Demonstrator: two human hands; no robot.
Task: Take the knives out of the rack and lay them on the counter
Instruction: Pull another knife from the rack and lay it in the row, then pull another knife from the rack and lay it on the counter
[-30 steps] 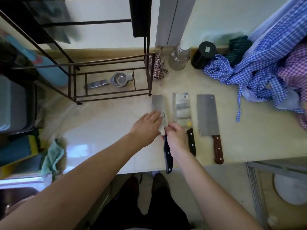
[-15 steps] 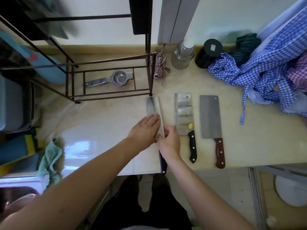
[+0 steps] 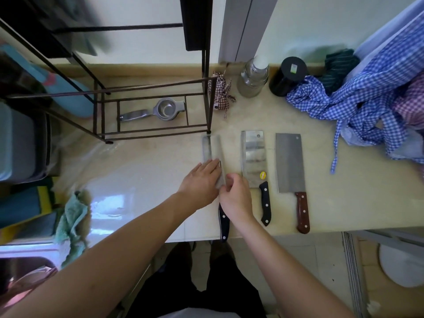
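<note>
Third cleaver (image 3: 212, 154) — flat on counter (image 3: 344, 203), left of two laid cleavers (image 3: 253, 157), handle overhanging the edge. Left hand (image 3: 202, 182) lies open on the blade, apparently steadying it; right hand (image 3: 236, 196) covers the handle top — grasp cannot be told. Rack (image 3: 151, 111) beyond: no knives visible.

Blue-checked cloth (image 3: 358, 102), prob. red-brown knife handle (image 3: 302, 212)

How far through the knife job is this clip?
Nearly done. Two cleavers, the black-handled cleaver and the brown-handled cleaver, lie flat on the counter. The third knife is under both hands, left hand and right hand. The visible rack shelf holds only a squeezer.
</note>
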